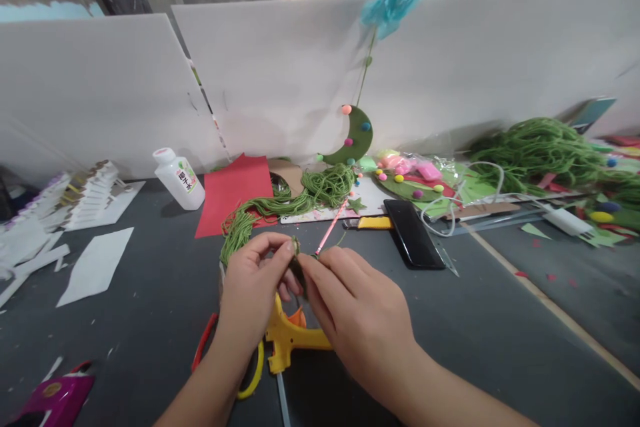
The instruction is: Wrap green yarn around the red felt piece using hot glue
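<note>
My left hand (260, 287) pinches a small dark green piece (296, 267), which looks like felt, between thumb and forefinger. The fingertips of my right hand (357, 307) close on the same piece from the other side. Both hands partly cover it, so its full shape is hidden. Below them lies a yellow hot glue gun (287, 337) with an orange trigger and a glue stick running out of it. Scissors (257, 373) with red and yellow handles sit beside my left wrist. A pink striped stick (333, 227) rests just beyond my fingers.
Behind my hands lie green yarn (273, 207), red paper (235, 187), a yellow-handled knife (375, 222) and a black phone (413, 233). A white bottle (180, 180) stands at left. A green crescent (360, 137) with pompoms and a blue flower (395, 0) stand against the white board.
</note>
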Tool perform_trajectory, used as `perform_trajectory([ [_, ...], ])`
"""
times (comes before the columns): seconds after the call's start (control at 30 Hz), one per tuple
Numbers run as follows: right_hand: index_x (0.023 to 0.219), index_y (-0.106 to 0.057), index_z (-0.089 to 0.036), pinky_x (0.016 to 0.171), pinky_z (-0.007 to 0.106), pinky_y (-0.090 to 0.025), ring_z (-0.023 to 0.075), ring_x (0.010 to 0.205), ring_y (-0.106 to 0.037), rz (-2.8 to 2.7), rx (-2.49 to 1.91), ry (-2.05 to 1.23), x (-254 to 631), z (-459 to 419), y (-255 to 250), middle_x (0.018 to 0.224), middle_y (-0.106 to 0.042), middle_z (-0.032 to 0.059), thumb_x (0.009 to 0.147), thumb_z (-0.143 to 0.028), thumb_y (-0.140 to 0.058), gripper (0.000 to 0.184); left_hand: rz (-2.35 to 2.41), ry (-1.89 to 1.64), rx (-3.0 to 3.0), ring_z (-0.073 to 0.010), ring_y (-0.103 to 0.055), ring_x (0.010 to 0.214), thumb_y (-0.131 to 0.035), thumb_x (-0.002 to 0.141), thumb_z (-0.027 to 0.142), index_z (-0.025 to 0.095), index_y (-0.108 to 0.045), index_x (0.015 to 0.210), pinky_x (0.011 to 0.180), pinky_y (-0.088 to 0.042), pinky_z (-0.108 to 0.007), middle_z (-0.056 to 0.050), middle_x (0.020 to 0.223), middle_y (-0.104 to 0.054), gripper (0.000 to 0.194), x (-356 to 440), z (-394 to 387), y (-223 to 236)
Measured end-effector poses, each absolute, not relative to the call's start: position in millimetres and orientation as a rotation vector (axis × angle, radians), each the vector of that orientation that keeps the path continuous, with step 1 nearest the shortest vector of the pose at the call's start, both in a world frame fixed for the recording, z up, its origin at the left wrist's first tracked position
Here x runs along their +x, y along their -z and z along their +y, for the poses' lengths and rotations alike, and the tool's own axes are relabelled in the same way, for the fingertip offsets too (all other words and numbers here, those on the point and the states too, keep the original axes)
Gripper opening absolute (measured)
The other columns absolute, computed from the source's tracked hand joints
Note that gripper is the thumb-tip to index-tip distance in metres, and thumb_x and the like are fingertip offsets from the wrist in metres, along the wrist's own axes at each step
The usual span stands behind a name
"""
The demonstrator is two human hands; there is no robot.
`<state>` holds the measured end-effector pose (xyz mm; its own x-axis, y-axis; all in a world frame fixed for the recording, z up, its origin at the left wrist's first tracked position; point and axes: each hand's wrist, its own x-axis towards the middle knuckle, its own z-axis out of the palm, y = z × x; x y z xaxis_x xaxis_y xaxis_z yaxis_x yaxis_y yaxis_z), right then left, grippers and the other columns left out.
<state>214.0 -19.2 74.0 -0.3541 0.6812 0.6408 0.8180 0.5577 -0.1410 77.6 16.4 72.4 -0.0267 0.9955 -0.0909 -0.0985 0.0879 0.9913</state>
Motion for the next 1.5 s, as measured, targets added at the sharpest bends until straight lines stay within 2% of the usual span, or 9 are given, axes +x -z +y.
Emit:
perform_trajectory([
  [0.23,0.106,-0.062,-0.012,0.066,0.030,-0.048,0.0203,0.075,-0.062,-2.207,-1.169,0.113,204.2,-21.1,-62.0,0.086,-0.068,0.0091,0.096,-0.010,-0.040,0.024,1.131,-1.346,0.814,-0.0079,-0.059,0.051,-0.077,0.067,0.025,0.017,-0.067,0.071,0.051,-0.050,-0.017,0.004,0.061,-0.065,0.013,80.8,19.5,-69.2],
  [0.33,0.095,-0.062,-0.011,0.056,0.032,-0.045,0.0215,0.065,-0.059,-2.278,-1.117,0.200,195.8,-23.2,-50.6,0.077,-0.066,0.0083,0.091,-0.005,-0.043,0.021,1.061,-1.307,0.669,-0.0087,-0.060,0.048,-0.075,0.068,0.025,0.016,-0.064,0.073,0.048,-0.050,-0.019,0.002,0.062,-0.065,0.015,77.5,21.8,-70.0],
  [0.43,0.082,-0.060,-0.015,0.049,0.032,-0.040,0.0206,0.057,-0.055,-2.399,-1.078,0.172,192.2,-23.9,-46.4,0.068,-0.061,0.0051,0.089,-0.004,-0.045,0.020,0.988,-1.288,0.558,-0.0035,-0.047,0.038,-0.072,0.071,0.021,0.014,-0.062,0.072,0.036,-0.038,-0.013,0.004,0.056,-0.057,0.012,71.1,26.5,-71.2],
  [0.53,0.086,-0.059,-0.017,0.054,0.030,-0.042,0.0199,0.066,-0.059,-2.459,-1.104,0.041,197.9,-21.9,-53.2,0.079,-0.063,0.0056,0.089,-0.007,-0.049,0.014,0.919,-1.359,0.542,0.0019,-0.028,0.034,-0.068,0.074,0.017,0.013,-0.057,0.065,0.030,-0.022,-0.010,0.007,0.056,-0.047,0.015,59.7,35.9,-70.1],
  [0.73,0.078,-0.062,-0.019,0.043,0.029,-0.032,0.0181,0.052,-0.058,-2.861,-1.440,-0.180,203.3,-27.0,-49.2,0.069,-0.064,0.0030,0.072,-0.004,-0.065,0.016,0.910,-1.681,0.586,0.0026,-0.031,0.037,-0.071,0.070,0.011,0.013,-0.056,0.065,0.034,-0.023,-0.011,0.009,0.060,-0.045,0.016,20.1,64.2,-57.1],
  [0.9,0.095,-0.065,-0.014,0.059,0.036,-0.047,0.0298,0.079,-0.064,-2.860,-1.547,-0.117,178.6,-33.8,-20.7,0.084,-0.067,0.0131,0.075,0.002,-0.060,0.026,0.945,-1.822,0.649,0.0024,-0.031,0.037,-0.072,0.068,0.011,0.013,-0.055,0.062,0.034,-0.020,-0.013,0.007,0.060,-0.049,0.018,-0.3,74.8,-51.9],
  [1.07,0.103,-0.062,-0.013,0.063,0.036,-0.051,0.0287,0.082,-0.065,-2.833,-1.556,-0.181,175.2,-30.0,-24.2,0.094,-0.065,0.0139,0.072,0.002,-0.059,0.034,0.967,-1.892,0.719,0.0002,-0.032,0.037,-0.072,0.070,0.011,0.014,-0.060,0.066,0.037,-0.022,-0.014,0.007,0.054,-0.050,0.013,1.8,73.0,-57.9],
  [1.33,0.084,-0.057,-0.018,0.060,0.023,-0.044,0.0131,0.071,-0.056,-2.570,-1.157,-1.218,204.5,-21.9,-69.0,0.096,-0.053,0.0031,0.073,-0.019,-0.065,0.013,0.971,-1.825,0.758,0.0009,-0.028,0.036,-0.072,0.069,0.013,0.014,-0.059,0.064,0.038,-0.021,-0.015,0.005,0.056,-0.053,0.013,0.8,72.8,-61.2],
  [1.5,0.080,-0.058,-0.020,0.066,0.023,-0.047,0.0145,0.074,-0.057,-2.266,-0.909,-1.364,217.8,-15.1,-89.2,0.087,-0.058,0.0010,0.074,-0.016,-0.063,0.008,1.002,-1.759,0.800,0.0011,-0.028,0.037,-0.074,0.068,0.019,0.014,-0.061,0.065,0.039,-0.023,-0.014,0.006,0.057,-0.051,0.014,5.5,69.9,-62.2],
])
